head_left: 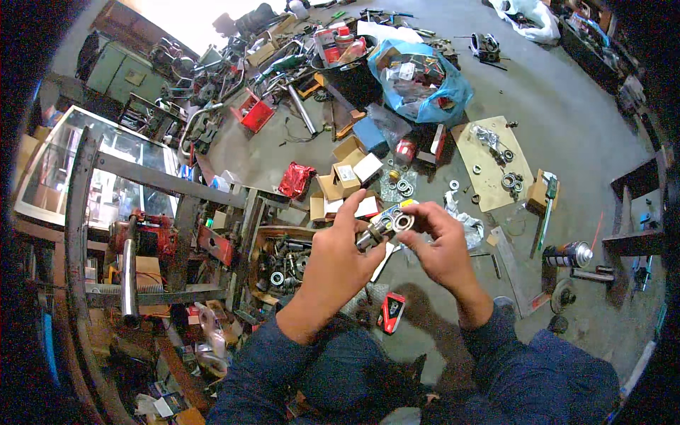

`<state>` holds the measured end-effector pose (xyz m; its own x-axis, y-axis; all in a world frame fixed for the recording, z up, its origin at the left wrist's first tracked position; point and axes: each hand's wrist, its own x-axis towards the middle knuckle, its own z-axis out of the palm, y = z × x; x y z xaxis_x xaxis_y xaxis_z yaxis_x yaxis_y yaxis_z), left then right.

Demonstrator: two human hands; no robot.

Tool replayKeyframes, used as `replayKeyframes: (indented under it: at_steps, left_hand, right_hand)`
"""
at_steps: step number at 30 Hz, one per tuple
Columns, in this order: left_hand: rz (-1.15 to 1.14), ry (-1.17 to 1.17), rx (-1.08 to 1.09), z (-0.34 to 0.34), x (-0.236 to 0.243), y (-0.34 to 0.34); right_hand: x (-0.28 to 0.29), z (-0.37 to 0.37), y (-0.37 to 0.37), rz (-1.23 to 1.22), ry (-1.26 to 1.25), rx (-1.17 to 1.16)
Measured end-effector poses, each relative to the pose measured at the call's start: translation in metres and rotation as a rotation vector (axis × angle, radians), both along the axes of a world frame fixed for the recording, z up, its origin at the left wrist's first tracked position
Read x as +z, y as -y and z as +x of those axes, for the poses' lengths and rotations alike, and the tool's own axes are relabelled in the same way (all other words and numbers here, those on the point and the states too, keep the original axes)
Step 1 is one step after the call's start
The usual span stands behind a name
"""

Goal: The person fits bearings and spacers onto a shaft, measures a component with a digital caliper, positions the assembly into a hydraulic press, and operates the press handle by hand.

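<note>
My left hand [338, 261] grips a short steel shaft [370, 236] with stepped, cylindrical sections, its index finger raised beside it. At the shaft's upper right end, my right hand [446, 251] pinches a shiny ring bearing [404, 220] between thumb and fingers; whether the ring is on the shaft or just against it I cannot tell. Behind both hands lie a yellow-and-blue item [389, 208], partly hidden, and open cardboard boxes [347, 151]. Below them, a red and black small box [392, 312] rests on the floor.
A steel frame [154, 171] and glass panel [49, 163] stand at left, near a crate of metal parts [280, 273]. A beige board [489, 177] carries bearings. A spray can [563, 255] lies right, beside steel framework [630, 244]. A blue bag [418, 99] and piled parts are behind.
</note>
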<state>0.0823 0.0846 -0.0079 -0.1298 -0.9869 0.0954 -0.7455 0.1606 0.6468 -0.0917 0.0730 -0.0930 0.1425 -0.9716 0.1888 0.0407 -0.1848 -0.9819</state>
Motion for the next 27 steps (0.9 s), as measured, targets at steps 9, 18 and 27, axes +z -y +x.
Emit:
replayKeyframes:
  at_steps: [9, 18, 27]
  left_hand:
    - [-0.071, 0.071, -0.021, -0.001, -0.007, 0.002]
    - [0.179, -0.157, -0.058, -0.005, -0.013, -0.002]
    - [0.561, -0.403, 0.004, -0.012, -0.01, -0.004]
  right_hand:
    - [-0.077, -0.058, 0.05, 0.141, -0.318, -0.342]
    - [-0.211, -0.174, 0.033, 0.387, -1.052, -0.553]
    - [-0.23, -0.193, 0.009, 0.498, -1.108, -0.72]
